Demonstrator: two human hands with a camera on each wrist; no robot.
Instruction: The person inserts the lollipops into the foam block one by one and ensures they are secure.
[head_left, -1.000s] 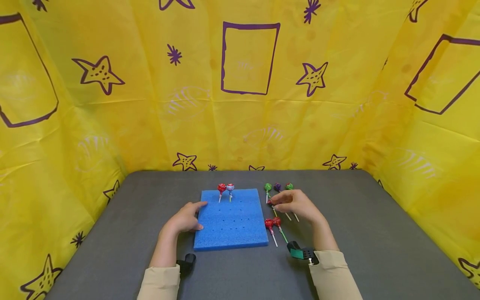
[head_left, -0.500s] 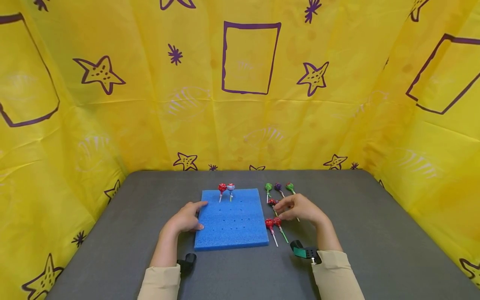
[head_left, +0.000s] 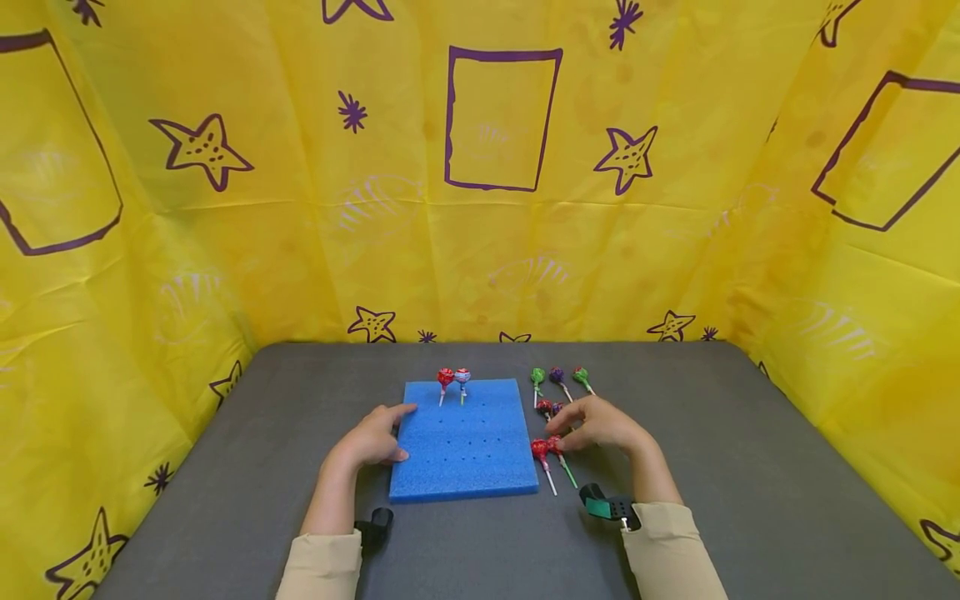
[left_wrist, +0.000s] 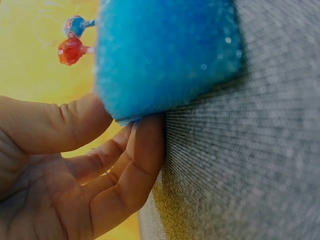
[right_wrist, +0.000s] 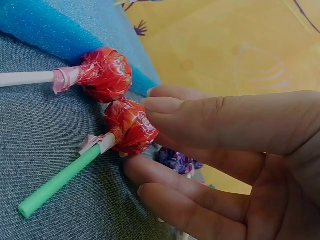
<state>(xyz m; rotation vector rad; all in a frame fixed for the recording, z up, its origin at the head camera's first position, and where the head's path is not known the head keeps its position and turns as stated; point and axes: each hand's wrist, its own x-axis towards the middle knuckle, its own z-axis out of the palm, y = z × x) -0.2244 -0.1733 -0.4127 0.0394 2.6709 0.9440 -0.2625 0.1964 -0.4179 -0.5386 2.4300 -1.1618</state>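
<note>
Along the left edge of a blue foam board (head_left: 465, 483), my left hand (head_left: 372, 435) holds on, its thumb at the upper edge and a fingertip by the lower edge in the left wrist view. Two lollipops, one red (head_left: 446, 377) and one blue-and-white (head_left: 462, 377), stand upright in the board's back row. My right hand (head_left: 600, 423) is low beside the board, thumb and fingers spread about the head of a red lollipop with a green stick (right_wrist: 131, 127). Touching that head is another red lollipop with a white stick (right_wrist: 106, 75). Both lie on the table.
Behind the right hand lie green (head_left: 537, 377), purple (head_left: 557, 376) and red-and-green (head_left: 581, 375) lollipops. A dark red one (head_left: 544, 407) and another purple one (right_wrist: 177, 161) are partly hidden by the hand. Small holes dot the board. Yellow patterned cloth (head_left: 495, 250) surrounds the grey table (head_left: 300, 375).
My right hand has come nearer from the dark red lollipop to the red one with the green stick, its fingers now around that head. The left hand and board have stayed put.
</note>
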